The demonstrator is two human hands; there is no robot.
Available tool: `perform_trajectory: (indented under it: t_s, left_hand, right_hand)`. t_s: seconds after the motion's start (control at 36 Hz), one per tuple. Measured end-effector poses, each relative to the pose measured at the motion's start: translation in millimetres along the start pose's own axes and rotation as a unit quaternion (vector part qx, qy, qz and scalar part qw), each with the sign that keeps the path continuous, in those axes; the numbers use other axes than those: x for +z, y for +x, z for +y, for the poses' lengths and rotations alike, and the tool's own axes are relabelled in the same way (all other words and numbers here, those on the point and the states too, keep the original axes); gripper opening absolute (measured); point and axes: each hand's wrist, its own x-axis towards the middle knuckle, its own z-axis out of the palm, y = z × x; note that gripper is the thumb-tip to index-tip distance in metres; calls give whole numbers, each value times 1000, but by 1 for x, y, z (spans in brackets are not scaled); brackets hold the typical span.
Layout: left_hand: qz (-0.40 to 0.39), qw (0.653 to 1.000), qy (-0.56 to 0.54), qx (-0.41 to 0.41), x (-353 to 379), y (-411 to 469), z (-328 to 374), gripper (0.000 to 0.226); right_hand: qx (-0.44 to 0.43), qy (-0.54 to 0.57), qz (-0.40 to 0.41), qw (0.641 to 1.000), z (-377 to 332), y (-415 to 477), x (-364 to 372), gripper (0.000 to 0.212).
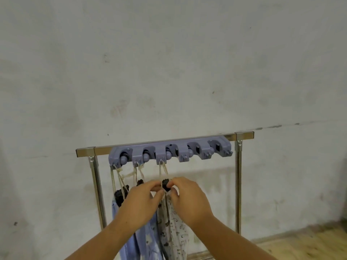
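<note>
A lilac plastic hook rail (170, 151) is fixed on the top bar of a steel rack (238, 182). Three drawstring bags hang by cream cords from its left hooks. The white patterned bag (176, 235) hangs from the third hook, the blue bags (144, 241) to its left. My left hand (142, 201) and right hand (187, 197) meet at the white bag's neck. Both pinch around its black cord stopper (165, 185) and the cord just below it.
A scuffed white wall (169, 72) stands right behind the rack. The two right hooks (216, 149) of the rail hold nothing. Wooden floor (309, 244) shows at the lower right, and the rack's base bar runs low behind the bags.
</note>
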Motion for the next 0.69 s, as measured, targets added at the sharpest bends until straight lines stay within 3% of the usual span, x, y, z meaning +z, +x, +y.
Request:
perform_trajectory:
  t_s: [0.11, 0.31, 0.69]
  left_hand:
    - [-9, 1000, -3, -9, 11, -22, -3, 34]
    - [-45, 998, -35, -20, 29, -69, -13, 22]
    - [-83, 994, -35, -63, 84, -180, -66, 21]
  right_hand:
    - [-1, 14, 9, 1000, 5, -24, 4, 17]
    - [-17, 34, 26, 999, 20, -71, 19, 16]
    - [82, 58, -32, 994, 69, -200, 67, 10]
